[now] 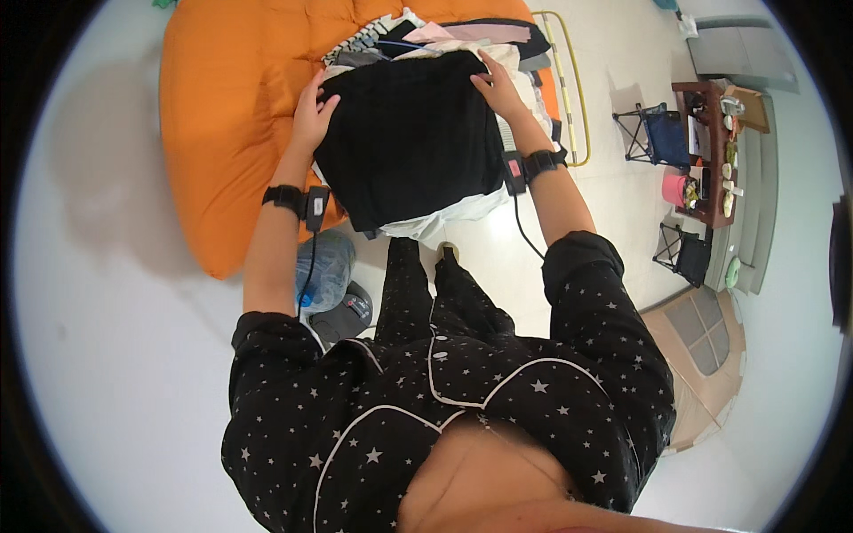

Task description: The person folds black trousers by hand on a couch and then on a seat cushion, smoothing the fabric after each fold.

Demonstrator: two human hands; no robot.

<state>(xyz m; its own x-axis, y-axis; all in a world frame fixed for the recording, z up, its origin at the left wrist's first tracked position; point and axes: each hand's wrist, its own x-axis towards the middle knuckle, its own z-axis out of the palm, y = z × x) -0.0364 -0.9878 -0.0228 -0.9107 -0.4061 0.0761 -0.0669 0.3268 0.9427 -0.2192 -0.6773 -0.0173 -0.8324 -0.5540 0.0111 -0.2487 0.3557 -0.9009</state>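
Note:
A black garment, roughly rectangular, lies spread on top of a heap of clothes; its exact kind cannot be made out. My left hand rests at its upper left corner, thumb over the cloth and fingers stretched along the edge. At the upper right corner, my right hand touches the fabric with thumb and forefinger apart. White cloth shows from under the garment's near edge. Beyond its far edge are a striped cloth and a pink cloth.
The heap sits on an orange padded couch. A yellow metal frame stands at its right. Near my legs are a clear plastic bag and a dark cap. Folding chairs and a cluttered brown table stand far right.

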